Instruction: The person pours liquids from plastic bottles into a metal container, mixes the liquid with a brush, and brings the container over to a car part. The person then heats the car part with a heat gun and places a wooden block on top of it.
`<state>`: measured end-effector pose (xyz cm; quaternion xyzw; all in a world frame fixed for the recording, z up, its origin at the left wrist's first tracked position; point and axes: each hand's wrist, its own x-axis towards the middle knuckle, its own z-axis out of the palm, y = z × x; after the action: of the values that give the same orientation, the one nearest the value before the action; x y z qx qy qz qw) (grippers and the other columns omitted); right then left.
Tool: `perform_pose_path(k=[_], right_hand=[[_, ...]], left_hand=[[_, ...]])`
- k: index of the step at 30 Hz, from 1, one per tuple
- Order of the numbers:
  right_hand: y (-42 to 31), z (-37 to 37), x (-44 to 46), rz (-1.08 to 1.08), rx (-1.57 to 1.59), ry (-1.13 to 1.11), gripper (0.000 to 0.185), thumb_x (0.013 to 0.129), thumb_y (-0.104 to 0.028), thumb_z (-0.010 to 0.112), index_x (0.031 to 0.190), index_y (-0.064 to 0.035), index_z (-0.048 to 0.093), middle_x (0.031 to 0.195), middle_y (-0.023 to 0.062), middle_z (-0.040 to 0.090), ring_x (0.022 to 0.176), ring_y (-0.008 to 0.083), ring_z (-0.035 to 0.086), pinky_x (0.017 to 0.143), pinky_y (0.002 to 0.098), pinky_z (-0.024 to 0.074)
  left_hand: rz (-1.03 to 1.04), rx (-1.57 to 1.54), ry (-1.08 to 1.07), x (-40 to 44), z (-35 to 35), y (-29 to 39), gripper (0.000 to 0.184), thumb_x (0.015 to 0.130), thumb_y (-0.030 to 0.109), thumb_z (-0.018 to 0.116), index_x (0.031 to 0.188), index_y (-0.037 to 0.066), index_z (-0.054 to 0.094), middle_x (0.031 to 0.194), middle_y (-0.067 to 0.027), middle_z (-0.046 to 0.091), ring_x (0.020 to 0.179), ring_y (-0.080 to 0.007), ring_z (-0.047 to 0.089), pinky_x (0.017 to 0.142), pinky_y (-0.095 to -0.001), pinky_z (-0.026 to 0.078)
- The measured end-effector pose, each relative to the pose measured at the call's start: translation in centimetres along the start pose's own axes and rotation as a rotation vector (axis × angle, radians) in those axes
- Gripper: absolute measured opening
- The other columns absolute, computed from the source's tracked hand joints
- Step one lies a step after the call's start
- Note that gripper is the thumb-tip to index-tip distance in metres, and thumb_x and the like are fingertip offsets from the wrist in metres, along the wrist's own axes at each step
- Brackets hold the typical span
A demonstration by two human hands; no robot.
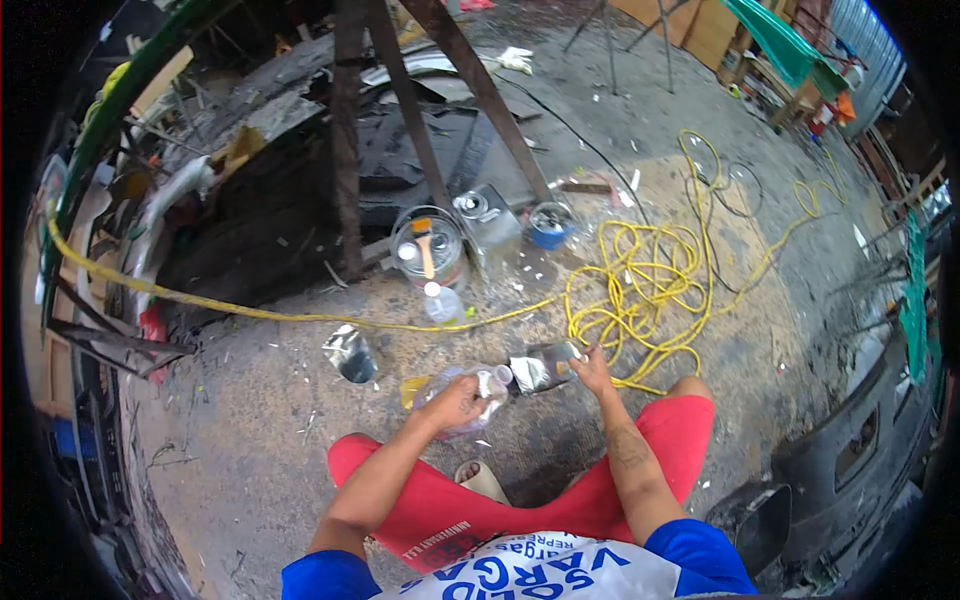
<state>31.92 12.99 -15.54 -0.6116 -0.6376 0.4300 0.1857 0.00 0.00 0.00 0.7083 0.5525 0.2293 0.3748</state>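
Head camera: left hand [462, 402] is closed round a clear plastic container [489, 383] low before the person, right hand [591, 368] gripping the far end of a silvery can [541, 368]. Looks like lining the two up (can's near end just beside the container's mouth), and that calls for steady wrists next.

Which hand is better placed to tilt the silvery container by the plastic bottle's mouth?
Probably the right hand: it holds one end of the silvery container, while the left hand is on the plastic bottle.
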Motion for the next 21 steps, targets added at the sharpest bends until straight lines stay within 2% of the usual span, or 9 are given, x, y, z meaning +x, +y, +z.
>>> perform_pose_path(k=[2,3,5,7,9,12,14,17,21], right_hand=[[1.8,0.2,0.2,-0.106,0.029,0.135,0.068,0.074,-0.041,0.072,0.115,0.0072,0.047,0.103,0.0242,0.055,0.095,0.0368,0.054,0.083,0.0452,0.0425],[-1.2,2.0,0.4,-0.132,0.04,0.118,0.071,0.074,-0.042,0.071,0.117,0.0084,0.046,0.107,0.0257,0.055,0.1,0.0378,0.054,0.085,0.045,0.0427],[-4.0,-1.1,-0.3,-0.04,-0.214,0.022,0.072,0.073,-0.043,0.071,0.119,0.0073,0.049,0.116,0.0285,0.055,0.111,0.0388,0.055,0.09,0.0429,0.0449],[-8.5,-4.4,-1.7,-0.097,-0.135,0.022,0.068,0.07,-0.039,0.071,0.117,0.0068,0.053,0.114,0.0279,0.058,0.109,0.04,0.055,0.091,0.044,0.0444],[-9.1,-6.3,0.0,-0.206,-0.126,-0.045,0.075,0.069,-0.039,0.071,0.122,0.0089,0.048,0.117,0.029,0.056,0.109,0.0407,0.055,0.093,0.0422,0.0443],[-10.6,-7.7,0.6,-0.14,-0.264,-0.066,0.086,0.068,-0.041,0.073,0.128,0.0116,0.039,0.116,0.0311,0.056,0.111,0.0408,0.054,0.093,0.0418,0.0445],[-9.7,-7.9,0.3,-0.192,-0.389,-0.086,0.091,0.067,-0.035,0.075,0.13,0.0106,0.028,0.113,0.028,0.059,0.105,0.039,0.058,0.088,0.0406,0.0481],[-8.1,-7.8,1.0,-0.173,-0.27,-0.073,0.087,0.065,-0.038,0.076,0.125,0.0093,0.033,0.104,0.0258,0.061,0.099,0.0391,0.061,0.085,0.0398,0.0494],[-11.0,-7.9,0.6,-0.115,-0.283,-0.061,0.076,0.065,-0.039,0.076,0.118,0.0023,0.039,0.098,0.025,0.061,0.094,0.0382,0.061,0.081,0.0406,0.0495]], left_hand=[[-0.02,-0.059,-0.052,1.0,-1.1,3.3,0.018,0.077,0.011,0.058,0.092,0.002,0.063,0.08,-0.0256,0.061,0.073,-0.0385,0.06,0.065,-0.0427,0.046],[-0.055,0.055,-0.104,0.1,-3.5,2.8,0.02,0.076,0.007,0.056,0.095,0.003,0.063,0.086,-0.0217,0.063,0.078,-0.0354,0.061,0.07,-0.0407,0.048],[0.126,-0.167,-0.081,0.1,-1.7,1.6,0.029,0.081,0.005,0.053,0.109,0.005,0.06,0.105,-0.0153,0.064,0.095,-0.029,0.061,0.087,-0.0368,0.047],[0.157,-0.156,-0.018,0.3,0.4,-0.2,0.032,0.085,0.01,0.052,0.115,0.004,0.059,0.109,-0.016,0.063,0.1,-0.0276,0.061,0.09,-0.0357,0.046],[-0.054,-0.001,-0.135,1.7,3.2,-4.4,0.026,0.086,0.023,0.056,0.1,0.002,0.059,0.093,-0.0209,0.061,0.085,-0.0286,0.061,0.075,-0.0423,0.046],[-0.03,0.104,-0.109,1.4,0.5,-0.9,0.027,0.087,0.027,0.056,0.09,-0.001,0.055,0.084,-0.0217,0.056,0.076,-0.0305,0.057,0.068,-0.0444,0.042],[0.172,-0.022,0.085,0.9,1.8,-1.3,0.031,0.088,0.027,0.056,0.087,-0.003,0.051,0.084,-0.0221,0.054,0.076,-0.0335,0.055,0.068,-0.0432,0.042],[0.034,0.11,-0.076,1.1,1.7,-2.6,0.03,0.09,0.027,0.054,0.09,-0.003,0.051,0.089,-0.0231,0.055,0.081,-0.0365,0.055,0.071,-0.0431,0.043],[0.121,0.092,-0.019,1.0,1.7,-3.0,0.028,0.092,0.026,0.052,0.103,0.0,0.054,0.086,-0.0238,0.058,0.082,-0.0393,0.058,0.07,-0.045,0.044]])
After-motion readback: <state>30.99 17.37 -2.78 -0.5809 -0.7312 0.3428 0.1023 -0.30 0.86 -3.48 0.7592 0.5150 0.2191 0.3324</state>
